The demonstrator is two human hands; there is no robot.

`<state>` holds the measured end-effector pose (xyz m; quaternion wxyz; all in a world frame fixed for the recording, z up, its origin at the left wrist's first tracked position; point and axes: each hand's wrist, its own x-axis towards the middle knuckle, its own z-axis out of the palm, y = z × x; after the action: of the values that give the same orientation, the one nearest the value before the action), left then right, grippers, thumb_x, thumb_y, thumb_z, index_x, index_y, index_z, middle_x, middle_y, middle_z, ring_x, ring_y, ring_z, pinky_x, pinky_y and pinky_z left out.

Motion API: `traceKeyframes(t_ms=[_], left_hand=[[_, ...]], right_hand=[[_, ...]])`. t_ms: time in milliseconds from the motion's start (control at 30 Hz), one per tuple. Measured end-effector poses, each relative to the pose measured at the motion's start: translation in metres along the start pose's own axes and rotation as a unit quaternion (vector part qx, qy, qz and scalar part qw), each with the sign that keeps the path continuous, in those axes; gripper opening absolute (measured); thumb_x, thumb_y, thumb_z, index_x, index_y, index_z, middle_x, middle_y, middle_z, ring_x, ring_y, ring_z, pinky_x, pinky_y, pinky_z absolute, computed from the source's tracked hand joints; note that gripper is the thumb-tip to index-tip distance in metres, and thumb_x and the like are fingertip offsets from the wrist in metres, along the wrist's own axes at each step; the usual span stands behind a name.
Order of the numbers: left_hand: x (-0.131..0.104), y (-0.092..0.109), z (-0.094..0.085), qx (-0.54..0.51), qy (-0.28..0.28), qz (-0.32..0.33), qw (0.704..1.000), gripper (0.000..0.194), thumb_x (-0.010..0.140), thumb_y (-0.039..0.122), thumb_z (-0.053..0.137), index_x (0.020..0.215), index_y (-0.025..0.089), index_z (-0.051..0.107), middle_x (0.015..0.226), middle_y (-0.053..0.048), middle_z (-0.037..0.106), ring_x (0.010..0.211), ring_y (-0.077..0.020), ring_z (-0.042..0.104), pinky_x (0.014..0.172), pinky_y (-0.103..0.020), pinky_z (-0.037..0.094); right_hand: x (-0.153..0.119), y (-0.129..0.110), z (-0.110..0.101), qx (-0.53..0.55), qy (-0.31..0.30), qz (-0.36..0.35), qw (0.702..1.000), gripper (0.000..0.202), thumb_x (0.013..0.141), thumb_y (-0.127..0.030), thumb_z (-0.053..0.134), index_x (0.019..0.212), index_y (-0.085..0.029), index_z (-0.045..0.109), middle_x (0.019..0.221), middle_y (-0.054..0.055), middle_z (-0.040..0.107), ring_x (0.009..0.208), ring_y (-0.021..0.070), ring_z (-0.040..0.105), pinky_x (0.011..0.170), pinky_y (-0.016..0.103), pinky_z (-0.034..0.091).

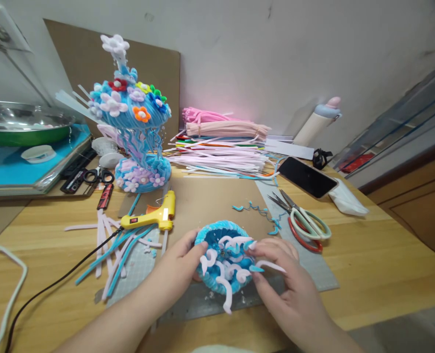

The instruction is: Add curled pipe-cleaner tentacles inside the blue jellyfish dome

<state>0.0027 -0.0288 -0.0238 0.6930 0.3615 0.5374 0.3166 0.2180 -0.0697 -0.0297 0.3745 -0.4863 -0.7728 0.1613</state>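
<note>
Round fuzzy blue bowl (223, 226) is gripped by left hand (185, 257); curly fuzzy lilac strands (228, 292) touched by right hand (291, 279), pinch unclear tbh.

- On my camera, to the left of the blue bowl (220, 226), I see the left hand (185, 252), quite bare, with a smooth back and a rounded tip on its thumb (199, 253).
- Its forearm (136, 306), down and left from the bowl, is uncovered also, slim at the wrist and wider farther away.
- To the right of the bowl, the right hand (287, 282) is equally bare, with slender fingers (274, 251).
- Behind it, the right forearm (329, 326) shows bare too.
- Below the bowl, I cannot tell if one pale patch (221, 349) is clothing.
</note>
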Motion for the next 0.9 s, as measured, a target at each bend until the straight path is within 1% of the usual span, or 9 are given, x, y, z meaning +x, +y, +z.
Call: traceKeyframes(t_ms=[167,267,333,467,600,733,900], left_hand=[[-0.0012,0.0027,0.0020,-0.018,0.004,-0.010,1.000,0.046,0.070,0.038,0.068,0.111,0.017,0.063,0.080,-0.001,0.069,0.063,-0.0158,0.059,0.055,-0.028,0.055],[-0.0017,0.0052,0.0032,-0.032,0.005,-0.013,0.999,0.046,0.069,0.037,0.069,0.110,0.016,0.063,0.071,0.002,0.066,0.059,-0.0143,0.057,0.051,-0.025,0.053],[-0.0019,0.0061,0.0033,-0.029,0.006,-0.011,1.000,0.045,0.069,0.037,0.068,0.109,0.016,0.063,0.068,0.004,0.064,0.058,-0.0137,0.057,0.050,-0.024,0.052],[-0.0030,0.0060,0.0031,-0.019,0.012,-0.008,1.000,0.044,0.069,0.036,0.067,0.107,0.016,0.063,0.071,0.003,0.066,0.060,-0.0139,0.058,0.051,-0.023,0.053],[-0.0045,0.0056,0.0034,-0.022,0.015,-0.012,1.000,0.039,0.069,0.035,0.068,0.104,0.017,0.065,0.070,0.003,0.066,0.060,-0.0142,0.058,0.050,-0.022,0.051],[-0.0040,0.0048,0.0029,-0.012,0.019,-0.005,1.000,0.036,0.070,0.034,0.068,0.102,0.017,0.066,0.071,0.002,0.067,0.060,-0.0143,0.058,0.048,-0.021,0.050],[-0.0010,0.0022,0.0011,-0.001,0.015,0.008,1.000,0.038,0.072,0.037,0.067,0.104,0.017,0.067,0.074,0.001,0.068,0.064,-0.0159,0.060,0.051,-0.023,0.051]], right_hand=[[0.0014,-0.0002,0.0003,-0.013,-0.019,-0.015,1.000,0.034,0.086,-0.008,0.053,0.112,-0.030,0.052,0.106,0.002,0.066,0.106,0.0240,0.056,0.096,0.045,0.033],[0.0021,-0.0011,-0.0002,-0.004,-0.028,-0.014,1.000,0.032,0.087,-0.008,0.052,0.110,-0.031,0.053,0.105,0.000,0.065,0.105,0.0232,0.056,0.096,0.044,0.032],[0.0018,-0.0008,-0.0007,0.001,-0.037,-0.017,0.999,0.034,0.087,-0.008,0.051,0.112,-0.030,0.053,0.105,0.000,0.065,0.106,0.0227,0.055,0.096,0.044,0.031],[0.0004,0.0011,-0.0017,0.001,-0.056,-0.020,0.998,0.035,0.088,-0.006,0.049,0.115,-0.029,0.053,0.108,0.001,0.062,0.109,0.0225,0.052,0.100,0.045,0.027],[0.0003,0.0018,-0.0016,-0.022,-0.067,-0.024,0.997,0.036,0.087,-0.008,0.049,0.117,-0.027,0.051,0.109,0.004,0.058,0.108,0.0237,0.049,0.102,0.048,0.024],[0.0009,0.0009,0.0000,-0.049,-0.067,-0.037,0.996,0.036,0.086,-0.008,0.049,0.119,-0.025,0.050,0.109,0.007,0.053,0.107,0.0255,0.047,0.102,0.052,0.023],[0.0018,-0.0006,-0.0001,-0.076,-0.069,-0.057,0.993,0.039,0.084,-0.007,0.049,0.120,-0.023,0.049,0.106,0.007,0.052,0.105,0.0263,0.047,0.101,0.054,0.023]])
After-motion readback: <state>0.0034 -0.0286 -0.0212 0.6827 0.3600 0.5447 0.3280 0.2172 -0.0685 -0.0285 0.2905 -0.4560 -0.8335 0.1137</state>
